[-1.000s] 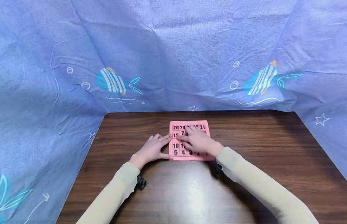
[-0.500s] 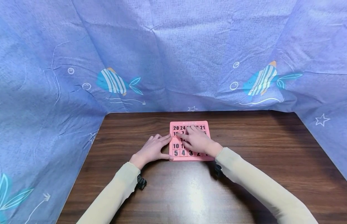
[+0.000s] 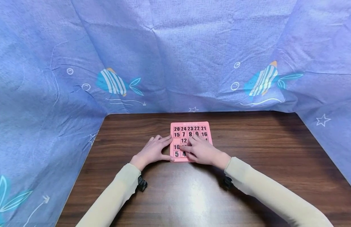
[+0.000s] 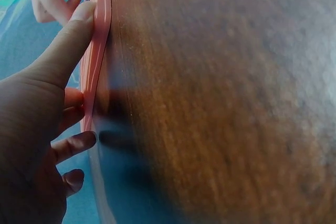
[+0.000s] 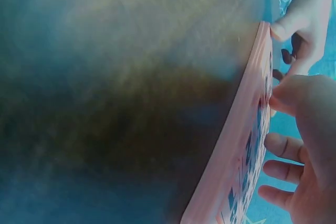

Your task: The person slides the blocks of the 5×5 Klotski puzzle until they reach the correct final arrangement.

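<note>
Pink number board (image 3: 181, 160) flat on dk wood table (image 3: 263, 151), approx. centre L–R, toward far edge. Far-row tiles (image 3: 190, 128) read L to R 20, 24, 23, 22, 21; next row 15, 7, 8, 9, 16. Third row: plain pink cell (image 3: 176, 141) at far L, then tile 12 (image 3: 183, 140); rest partly hidden by R hand (image 3: 204, 151). Below: tile 10 (image 3: 176, 147), then tile 5 (image 3: 176, 154) in near row, both at L end.

L hand (image 3: 152, 150): thumb & fingers spread, thumb at board's near-L corner, forefinger tip touching L edge farther up. L wrist view: thumb lies against board's side.

R hand: over near-R part of board, fingers slightly bent & apart, index extended L, tip just R of tile 10. R wrist view: tips at tile face; amt. of pressure can't tell.

Bkgd: blue cloth (image 3: 187, 47) beyond far edge & both sides, w/ striped fish print (image 3: 114, 81) L and a 2nd one R. Pale sleeves (image 3: 116, 192) on both arms; blk device (image 3: 142, 183) at L wrist, similar at R. Glare (image 3: 196, 201) on near table.
</note>
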### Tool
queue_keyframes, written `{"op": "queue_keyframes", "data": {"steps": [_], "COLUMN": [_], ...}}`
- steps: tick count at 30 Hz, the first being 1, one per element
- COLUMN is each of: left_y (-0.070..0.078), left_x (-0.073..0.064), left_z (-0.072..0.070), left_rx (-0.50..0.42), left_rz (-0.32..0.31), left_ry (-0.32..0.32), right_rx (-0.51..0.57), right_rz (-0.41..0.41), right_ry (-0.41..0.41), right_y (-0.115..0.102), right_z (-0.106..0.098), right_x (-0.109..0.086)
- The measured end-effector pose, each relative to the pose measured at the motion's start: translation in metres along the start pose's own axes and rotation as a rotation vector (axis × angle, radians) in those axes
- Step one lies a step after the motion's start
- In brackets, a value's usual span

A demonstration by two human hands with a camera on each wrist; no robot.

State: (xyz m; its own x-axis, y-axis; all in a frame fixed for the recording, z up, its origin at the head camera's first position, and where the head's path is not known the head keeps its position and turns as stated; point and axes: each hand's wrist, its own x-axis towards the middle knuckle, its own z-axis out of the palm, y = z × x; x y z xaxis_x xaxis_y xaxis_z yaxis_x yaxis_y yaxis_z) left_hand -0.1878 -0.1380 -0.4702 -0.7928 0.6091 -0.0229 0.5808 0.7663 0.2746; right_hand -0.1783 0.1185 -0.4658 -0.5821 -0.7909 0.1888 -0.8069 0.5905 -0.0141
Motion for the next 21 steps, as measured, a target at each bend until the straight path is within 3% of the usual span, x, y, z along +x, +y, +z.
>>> {"op": "queue_keyframes", "data": {"steps": [9,21], "left_y": [-0.001,0.000], "left_x": [0.000,0.000], "left_z": [0.000,0.000], "left_rx": [0.002,0.002], "left_rz": [0.001,0.001], "left_ry": [-0.001,-0.006], "right_rx": [-0.005,-0.013], "right_rz": [0.014,0.072], "right_ry": [0.001,0.018], "right_y": [-0.004,0.010], "right_z": [0.001,0.008], "right_x": [0.002,0.011]}}
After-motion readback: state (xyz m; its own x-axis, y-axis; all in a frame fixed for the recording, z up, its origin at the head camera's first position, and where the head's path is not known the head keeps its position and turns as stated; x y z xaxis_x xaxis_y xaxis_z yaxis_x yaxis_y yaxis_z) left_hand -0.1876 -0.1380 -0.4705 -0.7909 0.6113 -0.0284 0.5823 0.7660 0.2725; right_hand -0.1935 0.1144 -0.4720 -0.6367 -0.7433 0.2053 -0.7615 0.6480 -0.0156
